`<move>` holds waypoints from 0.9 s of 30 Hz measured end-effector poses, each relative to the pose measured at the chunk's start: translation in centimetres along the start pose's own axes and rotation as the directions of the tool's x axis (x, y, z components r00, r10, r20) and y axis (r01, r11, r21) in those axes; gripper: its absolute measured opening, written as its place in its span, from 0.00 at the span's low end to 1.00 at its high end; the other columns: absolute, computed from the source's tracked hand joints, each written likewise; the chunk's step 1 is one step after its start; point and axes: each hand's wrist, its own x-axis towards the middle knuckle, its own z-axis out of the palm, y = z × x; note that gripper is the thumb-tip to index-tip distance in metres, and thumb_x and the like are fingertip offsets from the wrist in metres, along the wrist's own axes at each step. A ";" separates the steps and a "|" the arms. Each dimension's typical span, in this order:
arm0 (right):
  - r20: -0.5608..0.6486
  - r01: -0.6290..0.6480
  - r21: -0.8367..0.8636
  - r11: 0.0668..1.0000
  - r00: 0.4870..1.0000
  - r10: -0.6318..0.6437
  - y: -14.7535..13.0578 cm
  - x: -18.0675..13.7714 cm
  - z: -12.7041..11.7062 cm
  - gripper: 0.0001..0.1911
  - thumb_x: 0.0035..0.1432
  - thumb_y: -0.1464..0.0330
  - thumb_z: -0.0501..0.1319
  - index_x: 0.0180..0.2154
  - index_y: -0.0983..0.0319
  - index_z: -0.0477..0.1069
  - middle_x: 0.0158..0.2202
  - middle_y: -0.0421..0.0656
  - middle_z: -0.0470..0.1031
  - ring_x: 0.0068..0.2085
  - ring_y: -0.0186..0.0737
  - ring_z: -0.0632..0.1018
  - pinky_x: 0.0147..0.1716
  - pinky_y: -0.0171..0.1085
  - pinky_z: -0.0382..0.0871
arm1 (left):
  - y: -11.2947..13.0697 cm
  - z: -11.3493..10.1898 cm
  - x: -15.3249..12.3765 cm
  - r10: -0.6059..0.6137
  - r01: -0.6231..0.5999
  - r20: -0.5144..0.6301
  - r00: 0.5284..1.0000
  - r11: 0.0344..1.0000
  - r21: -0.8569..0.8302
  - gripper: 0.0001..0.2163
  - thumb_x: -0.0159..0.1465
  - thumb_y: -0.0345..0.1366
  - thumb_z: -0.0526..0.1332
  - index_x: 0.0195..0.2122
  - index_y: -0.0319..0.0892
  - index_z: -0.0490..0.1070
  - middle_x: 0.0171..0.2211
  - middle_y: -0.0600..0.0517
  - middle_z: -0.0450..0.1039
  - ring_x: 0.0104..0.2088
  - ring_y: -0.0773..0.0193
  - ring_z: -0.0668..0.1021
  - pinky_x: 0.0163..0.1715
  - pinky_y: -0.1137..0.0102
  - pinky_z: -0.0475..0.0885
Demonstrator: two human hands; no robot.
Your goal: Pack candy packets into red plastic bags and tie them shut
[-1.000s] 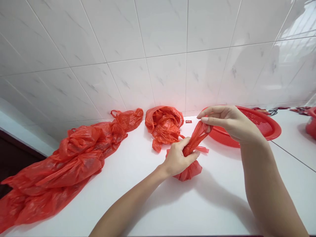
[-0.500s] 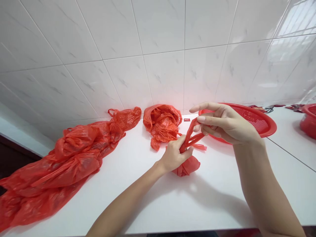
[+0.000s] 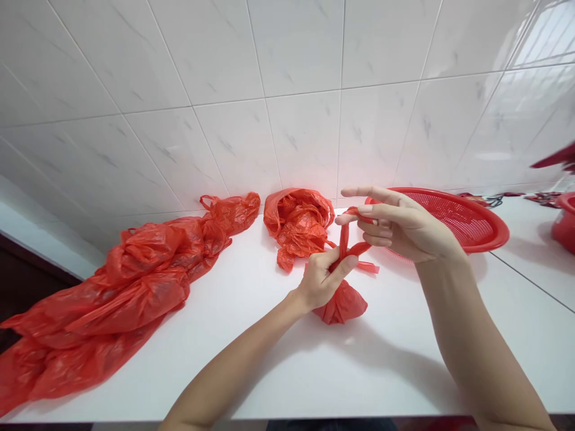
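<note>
Bag handle [image 3: 344, 242] now loops over right hand [image 3: 404, 230].

Kitchen, white tiled wall [image 3: 296, 54], white counter [image 3: 395, 359], red colander [image 3: 467, 218]

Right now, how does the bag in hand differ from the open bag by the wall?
The held bag is bunched into a small tight bundle; the open bag is loose and gaping. The left hand grips the held bag, its twisted end looped on the right hand; the open bag lies untouched. Both are red plastic.
</note>
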 end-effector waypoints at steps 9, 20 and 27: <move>-0.054 0.108 -0.222 0.969 0.991 -0.123 0.2 -0.1 -0.3 0.22 0.53 0.62 0.72 0.49 0.59 0.75 0.27 0.39 0.78 0.32 0.40 0.78 0.37 0.41 0.73 | 0.8 0.4 -0.2 -0.098 0.098 0.004 0.995 0.983 -0.157 0.25 0.69 0.58 0.53 0.27 0.40 0.69 0.20 0.57 0.59 0.22 0.69 0.63 0.24 0.70 0.60; -0.075 0.247 -0.784 0.570 0.873 -0.482 -0.3 -1.2 -1.2 0.05 0.55 0.69 0.66 0.35 0.55 0.78 0.33 0.42 0.81 0.38 0.47 0.81 0.42 0.47 0.74 | 0.9 0.2 -0.1 -0.157 0.166 0.062 0.986 0.967 -0.191 0.24 0.66 0.58 0.58 0.25 0.42 0.60 0.22 0.58 0.53 0.23 0.71 0.57 0.24 0.71 0.55; -0.270 0.257 -0.504 0.825 0.860 -0.433 0.2 -0.7 -0.8 0.06 0.56 0.71 0.66 0.37 0.55 0.78 0.34 0.43 0.82 0.37 0.47 0.82 0.43 0.48 0.77 | 2.2 -0.1 -0.6 -0.097 0.104 0.044 0.994 0.978 -0.178 0.22 0.69 0.53 0.57 0.26 0.43 0.56 0.23 0.59 0.50 0.23 0.71 0.56 0.23 0.70 0.52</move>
